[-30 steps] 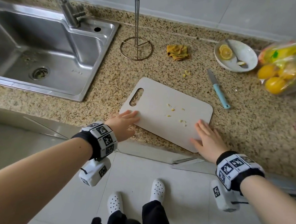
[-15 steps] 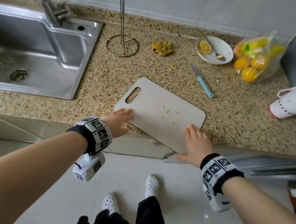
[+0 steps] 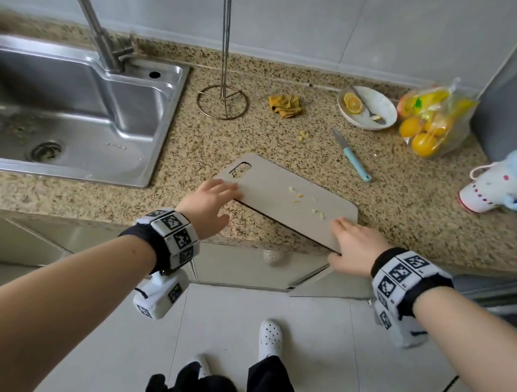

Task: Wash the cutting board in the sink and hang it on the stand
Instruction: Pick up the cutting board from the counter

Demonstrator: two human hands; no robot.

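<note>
A pale grey cutting board [image 3: 276,194] with a handle slot and small yellow scraps on it is held just above the granite counter [image 3: 256,138], its near edge raised. My left hand [image 3: 207,205] grips its left corner below the slot. My right hand [image 3: 351,247] grips its near right corner. The steel sink [image 3: 70,108] lies to the left, its tap [image 3: 92,18] at the back. The wire stand [image 3: 222,102], a tall rod on a ring base, rises behind the board beside the sink.
A blue-handled knife [image 3: 352,156] lies right of the board. Behind it are a yellow cloth [image 3: 285,105], a white bowl [image 3: 366,108] with a lemon slice and spoon, a bag of oranges [image 3: 431,121], and a tipped baby cup [image 3: 505,181].
The board has gone from lying flat on the counter to being lifted at its near edge by both hands. The view has shifted back and to the right.
</note>
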